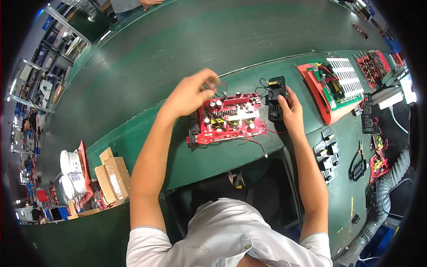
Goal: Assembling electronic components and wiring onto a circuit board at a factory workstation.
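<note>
A red circuit board [231,118] crowded with capacitors and red and black wires lies on the green bench in front of me. My left hand [191,93] is over its far left corner, fingers curled into a pinch and blurred at the tips. Thin dark wires show beside those fingertips, but I cannot make out what is in them. Just right of the board, my right hand [291,111] grips a black slotted plastic panel [276,111], thumb on top. A thin black cable loops off the panel's far left side, and a red wire runs between panel and board.
At right, a green board with white fins [344,78] rests on an orange sheet [311,86]. Several black plastic panels [327,153] and pliers [358,162] lie nearer me. A cardboard box [113,178] and white tubs [71,162] stand at left. A grey duct [382,200] runs along the right.
</note>
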`<state>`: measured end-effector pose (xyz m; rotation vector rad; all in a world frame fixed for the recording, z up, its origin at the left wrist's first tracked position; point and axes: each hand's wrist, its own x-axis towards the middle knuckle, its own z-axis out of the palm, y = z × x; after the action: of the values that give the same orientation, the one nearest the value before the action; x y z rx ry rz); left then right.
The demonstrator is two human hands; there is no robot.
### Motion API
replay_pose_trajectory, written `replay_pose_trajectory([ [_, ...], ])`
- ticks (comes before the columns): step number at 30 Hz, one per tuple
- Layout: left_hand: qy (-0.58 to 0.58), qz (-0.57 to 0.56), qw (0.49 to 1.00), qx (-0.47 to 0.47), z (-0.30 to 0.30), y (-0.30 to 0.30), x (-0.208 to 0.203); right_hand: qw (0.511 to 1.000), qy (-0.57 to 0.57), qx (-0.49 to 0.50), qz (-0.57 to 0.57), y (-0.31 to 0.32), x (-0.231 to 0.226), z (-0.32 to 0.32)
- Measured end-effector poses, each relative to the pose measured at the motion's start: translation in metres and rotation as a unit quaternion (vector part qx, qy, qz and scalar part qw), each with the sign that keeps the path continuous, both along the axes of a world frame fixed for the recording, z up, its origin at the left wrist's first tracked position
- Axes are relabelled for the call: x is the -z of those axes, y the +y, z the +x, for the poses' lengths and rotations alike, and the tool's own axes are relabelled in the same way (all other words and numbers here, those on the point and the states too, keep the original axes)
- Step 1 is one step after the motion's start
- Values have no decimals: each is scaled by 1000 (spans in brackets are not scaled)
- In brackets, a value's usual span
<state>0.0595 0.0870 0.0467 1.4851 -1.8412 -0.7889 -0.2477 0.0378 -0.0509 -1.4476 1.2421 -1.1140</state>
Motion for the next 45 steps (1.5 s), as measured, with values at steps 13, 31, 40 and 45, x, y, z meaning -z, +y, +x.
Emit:
replay_pose_trajectory([
  [13, -363, 87, 918, -131, 16, -57, 32, 996, 69, 2, -60, 0, 0, 4],
  [31, 125, -24, 992, -2, -74, -56, 27, 968, -215, -122, 52, 5, -6, 6],
  [40, 45, -68, 996, 29, -88, -51, 22, 916, -354, -108, 151, 6, -12, -2],
  [45, 47, -28, 998, -2, -79, -40, 10, 923, -337, -140, 125, -1, -11, 19],
])
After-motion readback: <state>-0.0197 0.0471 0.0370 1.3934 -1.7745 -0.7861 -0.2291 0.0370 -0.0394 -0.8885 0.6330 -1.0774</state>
